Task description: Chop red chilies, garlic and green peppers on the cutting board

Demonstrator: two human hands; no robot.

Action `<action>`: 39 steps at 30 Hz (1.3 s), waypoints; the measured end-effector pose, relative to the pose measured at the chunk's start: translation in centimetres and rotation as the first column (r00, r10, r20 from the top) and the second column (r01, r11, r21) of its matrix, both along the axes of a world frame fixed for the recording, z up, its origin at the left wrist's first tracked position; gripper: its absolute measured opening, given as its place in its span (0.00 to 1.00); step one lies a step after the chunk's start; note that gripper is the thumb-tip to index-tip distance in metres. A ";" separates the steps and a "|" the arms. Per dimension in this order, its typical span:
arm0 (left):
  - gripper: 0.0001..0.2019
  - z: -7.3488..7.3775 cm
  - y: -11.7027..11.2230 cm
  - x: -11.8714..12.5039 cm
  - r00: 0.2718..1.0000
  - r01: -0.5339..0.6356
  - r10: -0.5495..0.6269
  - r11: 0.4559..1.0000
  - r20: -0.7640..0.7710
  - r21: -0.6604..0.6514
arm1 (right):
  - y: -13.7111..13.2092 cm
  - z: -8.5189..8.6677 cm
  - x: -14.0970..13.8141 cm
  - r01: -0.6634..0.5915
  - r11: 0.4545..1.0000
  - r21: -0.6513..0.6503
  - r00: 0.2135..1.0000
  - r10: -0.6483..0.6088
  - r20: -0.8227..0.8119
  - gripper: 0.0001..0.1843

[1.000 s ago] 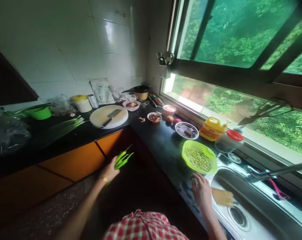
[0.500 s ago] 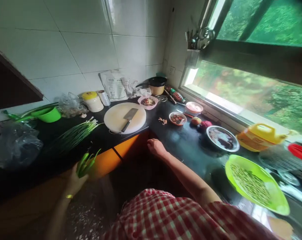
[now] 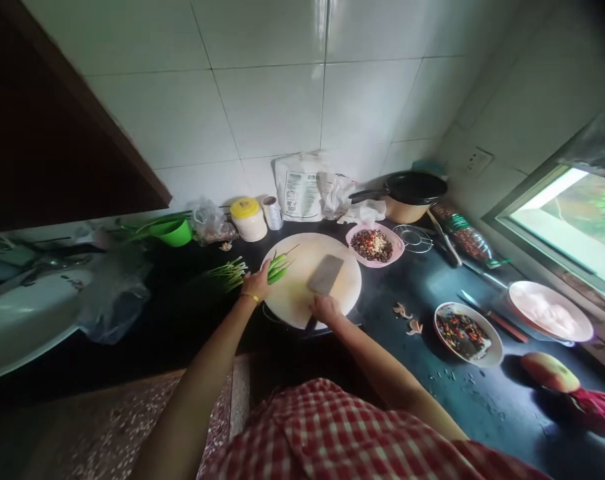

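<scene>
Several green chili peppers [image 3: 278, 268] are in my left hand [image 3: 257, 283], held at the left side of a round white cutting board [image 3: 295, 310]. My right hand [image 3: 326, 309] is closed around the handle of a cleaver [image 3: 325, 274]. Its broad blade lies over the middle of the board and points away from me. The handle's dark end shows below my fist. A bunch of green onions [image 3: 231, 272] lies just left of the board, its white ends close to my left hand and its leaves lost in shadow.
A pink bowl of chopped ingredients [image 3: 375, 245] stands behind the board's right edge. To the right are a white bowl of dark, red-flecked food [image 3: 467, 333], a knife [image 3: 492, 316] and an apple [image 3: 549, 371]. A yellow-lidded jar [image 3: 249, 220] and white bag [image 3: 302, 190] line the wall.
My left hand has brought the chili peppers up from beside the counter to the board. My right hand has moved onto the cleaver's handle. The view has swung left.
</scene>
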State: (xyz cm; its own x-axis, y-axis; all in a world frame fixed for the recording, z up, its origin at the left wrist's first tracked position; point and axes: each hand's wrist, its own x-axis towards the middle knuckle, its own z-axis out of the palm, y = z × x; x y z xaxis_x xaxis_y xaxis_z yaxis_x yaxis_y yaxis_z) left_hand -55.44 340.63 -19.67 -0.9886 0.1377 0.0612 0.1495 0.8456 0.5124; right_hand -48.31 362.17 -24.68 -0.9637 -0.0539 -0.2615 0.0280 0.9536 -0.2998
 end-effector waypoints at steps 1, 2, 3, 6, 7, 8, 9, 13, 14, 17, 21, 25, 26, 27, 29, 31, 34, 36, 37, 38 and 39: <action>0.30 -0.6 0.9 -1.5 1.000 0.022 -0.021 0.995 -0.008 0.093 | 1.2 -0.5 0.4 0.049 0.999 -0.003 0.999 -0.050 -0.021 0.13; 0.28 -1.4 1.9 -2.8 0.999 0.047 -0.045 0.981 -0.015 0.187 | 2.4 -1.0 0.9 0.118 0.993 -0.018 0.992 -0.118 -0.043 0.12; 0.27 -2.1 3.0 -4.1 0.997 0.079 -0.077 0.961 -0.018 0.264 | 3.7 -1.3 1.5 0.205 0.977 -0.051 0.976 -0.208 -0.067 0.13; 0.24 -4.4 6.4 -7.1 0.977 0.202 -0.214 0.928 0.005 0.313 | 7.0 -1.5 2.8 0.485 0.813 -0.322 0.858 -0.513 -0.003 0.25; 0.24 -4.9 7.4 -7.8 0.962 0.257 -0.272 0.926 0.015 0.278 | 7.8 -1.3 3.0 0.555 0.703 -0.445 0.812 -0.574 0.106 0.27; 0.25 -5.4 8.3 -8.4 0.946 0.307 -0.322 0.922 0.026 0.238 | 8.4 -1.0 3.2 0.609 0.571 -0.550 0.772 -0.585 0.248 0.26; 0.27 -5.8 9.0 -8.9 0.932 0.345 -0.360 0.916 0.038 0.204 | 8.7 -0.7 3.3 0.649 0.436 -0.623 0.740 -0.550 0.386 0.23; 0.27 -6.1 9.6 -10.6 0.922 0.350 -0.371 0.920 0.107 0.178 | 8.0 0.5 3.7 0.676 0.239 -0.697 0.699 -0.508 0.504 0.19; 0.22 -5.9 9.3 -11.0 0.929 0.334 -0.355 0.926 0.107 0.174 | 7.5 0.8 3.9 0.662 0.276 -0.697 0.696 -0.571 0.435 0.18; 0.15 -4.8 7.9 -11.4 0.939 0.342 -0.343 0.938 0.007 0.056 | 6.2 2.0 4.6 0.607 0.400 -0.686 0.681 -0.707 0.191 0.12; 0.19 -3.3 5.6 -9.2 0.900 0.402 -0.411 0.911 -0.144 -0.088 | 5.6 3.3 5.3 0.577 0.626 -0.525 0.731 -0.682 -0.009 0.11; 0.18 -4.5 4.4 -4.5 0.829 0.541 -0.550 0.835 -0.105 -0.099 | 5.7 3.7 5.2 0.491 0.837 -0.244 0.838 -0.529 -0.130 0.16; 0.18 -5.1 4.3 -3.4 0.819 0.560 -0.569 0.821 -0.075 -0.112 | 5.8 3.7 5.1 0.457 0.868 -0.193 0.863 -0.485 -0.138 0.16; 0.17 -5.6 4.4 -2.5 0.818 0.565 -0.574 0.815 -0.045 -0.127 | 5.9 3.7 4.9 0.427 0.892 -0.150 0.884 -0.446 -0.139 0.15; 0.16 -6.1 4.9 -1.8 0.840 0.534 -0.541 0.834 -0.021 -0.140 | 6.3 3.8 4.4 0.371 0.925 -0.088 0.917 -0.380 -0.125 0.14; 0.16 -6.0 5.5 -2.5 0.869 0.481 -0.492 0.866 -0.056 -0.135 | 6.7 3.9 3.8 0.320 0.946 -0.049 0.941 -0.323 -0.102 0.14; 0.16 -5.3 6.8 -5.2 0.915 0.373 -0.393 0.910 -0.090 -0.181 | 7.4 4.2 3.1 0.276 0.961 -0.031 0.958 -0.277 -0.074 0.13; 0.15 -4.9 7.7 -7.2 0.950 0.294 -0.310 0.930 -0.039 -0.222 | 7.7 4.3 2.8 0.265 0.964 -0.032 0.962 -0.267 -0.061 0.13; 0.14 -4.9 8.1 -8.1 0.962 0.263 -0.273 0.936 -0.012 -0.233 | 7.9 4.4 2.7 0.257 0.966 -0.028 0.965 -0.258 -0.056 0.13; 0.13 -4.9 8.5 -8.8 0.969 0.240 -0.245 0.941 0.008 -0.239 | 8.0 4.4 2.6 0.246 0.969 -0.021 0.968 -0.247 -0.048 0.13; 0.13 -5.0 8.9 -9.4 0.975 0.221 -0.223 0.943 0.020 -0.248 | 8.1 4.5 2.5 0.235 0.972 -0.012 0.971 -0.235 -0.039 0.13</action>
